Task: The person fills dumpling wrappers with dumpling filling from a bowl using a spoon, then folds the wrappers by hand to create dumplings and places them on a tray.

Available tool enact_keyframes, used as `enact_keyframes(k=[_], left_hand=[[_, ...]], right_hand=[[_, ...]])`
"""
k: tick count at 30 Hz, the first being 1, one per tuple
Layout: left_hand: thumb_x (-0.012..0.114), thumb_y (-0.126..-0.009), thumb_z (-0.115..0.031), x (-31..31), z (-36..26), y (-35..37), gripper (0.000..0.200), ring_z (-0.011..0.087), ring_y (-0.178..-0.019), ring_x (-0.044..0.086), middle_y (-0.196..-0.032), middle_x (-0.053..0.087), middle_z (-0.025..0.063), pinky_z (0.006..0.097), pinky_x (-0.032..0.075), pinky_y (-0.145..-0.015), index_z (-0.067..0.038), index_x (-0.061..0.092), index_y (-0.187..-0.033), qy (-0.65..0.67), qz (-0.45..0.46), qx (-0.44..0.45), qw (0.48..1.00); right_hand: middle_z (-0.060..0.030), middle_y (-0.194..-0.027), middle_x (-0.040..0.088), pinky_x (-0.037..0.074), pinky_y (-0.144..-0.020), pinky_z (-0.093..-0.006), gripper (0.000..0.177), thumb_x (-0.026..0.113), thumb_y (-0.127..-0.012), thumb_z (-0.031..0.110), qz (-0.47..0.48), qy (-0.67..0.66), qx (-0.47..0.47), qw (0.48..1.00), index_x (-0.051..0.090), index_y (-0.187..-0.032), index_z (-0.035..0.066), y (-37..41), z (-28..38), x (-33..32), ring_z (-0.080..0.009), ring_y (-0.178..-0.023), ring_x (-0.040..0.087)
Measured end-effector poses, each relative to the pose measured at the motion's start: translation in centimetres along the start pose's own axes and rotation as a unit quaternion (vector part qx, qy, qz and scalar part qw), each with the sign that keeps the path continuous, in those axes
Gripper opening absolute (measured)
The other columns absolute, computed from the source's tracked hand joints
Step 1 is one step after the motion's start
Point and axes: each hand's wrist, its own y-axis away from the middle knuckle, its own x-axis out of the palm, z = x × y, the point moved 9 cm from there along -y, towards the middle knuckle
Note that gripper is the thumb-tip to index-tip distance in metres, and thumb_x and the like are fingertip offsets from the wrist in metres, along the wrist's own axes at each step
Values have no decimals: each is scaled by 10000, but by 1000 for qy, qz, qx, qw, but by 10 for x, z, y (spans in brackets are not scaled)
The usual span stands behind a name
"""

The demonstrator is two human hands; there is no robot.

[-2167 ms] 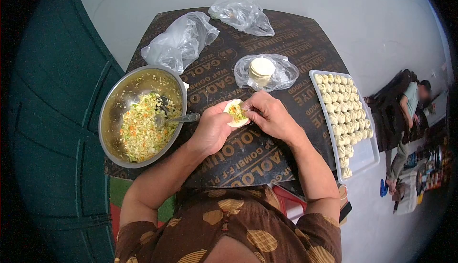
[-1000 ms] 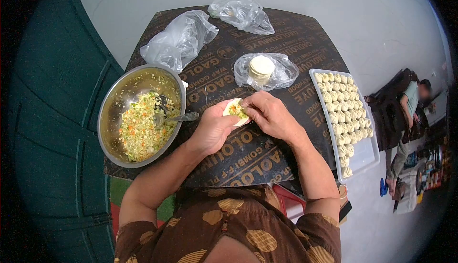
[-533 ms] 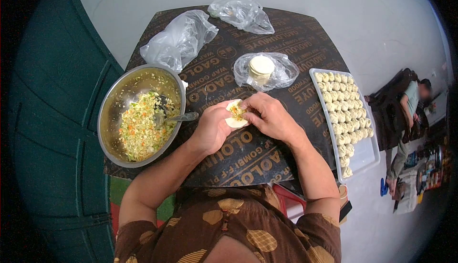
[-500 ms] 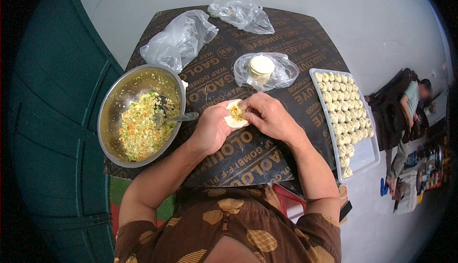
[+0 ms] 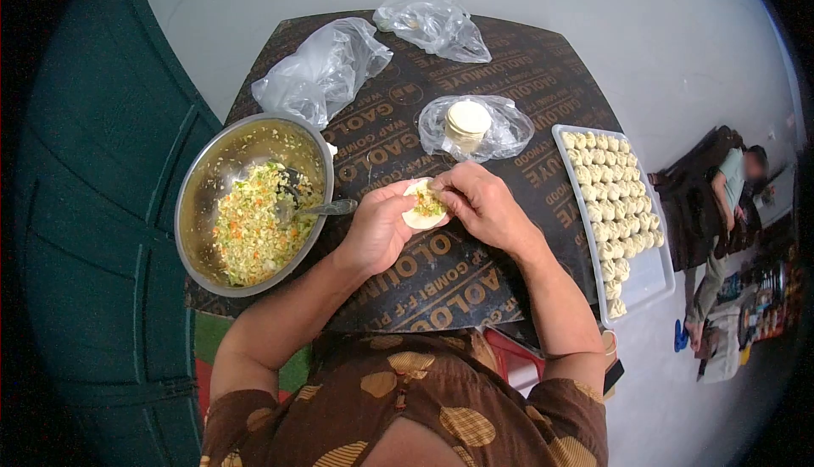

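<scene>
A round dough wrapper [image 5: 421, 218] with chopped vegetable filling on it lies in my left hand [image 5: 378, 228], whose thumb rests at its left edge. My right hand [image 5: 482, 204] pinches the wrapper's upper right edge between thumb and fingers. To the left stands a steel bowl [image 5: 193, 247] of chopped filling [image 5: 250, 230], with a metal spoon [image 5: 331, 208] leaning in it. Beyond my hands, a stack of round wrappers [image 5: 467, 119] sits on an opened plastic bag [image 5: 510, 128]. Rows of pleated dumplings [image 5: 604, 191] fill much of a white tray [image 5: 649, 285] on the right.
Two crumpled plastic bags, one [image 5: 324, 69] at the back left and another [image 5: 434, 26] at the back, lie on the dark printed table [image 5: 390, 149]. At the far right, a person [image 5: 731, 180] sits near shelves of goods. A red stool [image 5: 513, 355] shows below the table edge.
The wrapper has turned a little and faces the camera more, with its filling showing more fully. The fingers of my right hand have shifted slightly along its edge.
</scene>
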Motion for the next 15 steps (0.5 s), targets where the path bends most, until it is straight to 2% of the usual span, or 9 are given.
enact_keyframes(k=[2,4,15], left_hand=[[407,-931,-61,4,-1,0,392,274,-1150,558,-1242,541,192,431,434,-1023,100,410,-1288,-4,8,-3,1000],[368,-938,-48,3,0,1,363,246,-1099,583,-1202,549,184,396,481,-973,116,424,-1257,1,-16,-2,1000],[356,-943,-54,5,0,2,374,248,-1096,588,-1195,554,188,396,490,-961,118,412,-1269,-10,-7,-5,1000]], right_hand=[[-163,-869,614,487,-749,-405,117,626,-821,27,-3,1,-2,1000,611,-931,-9,0,0,1,-343,-839,591],[-161,-873,614,487,-750,-403,113,621,-823,24,-7,2,-5,1000,611,-931,-6,0,-1,2,-342,-841,589],[-155,-850,594,478,-733,-412,88,612,-825,21,1,10,-22,1000,596,-907,-6,1,-1,7,-347,-829,574]])
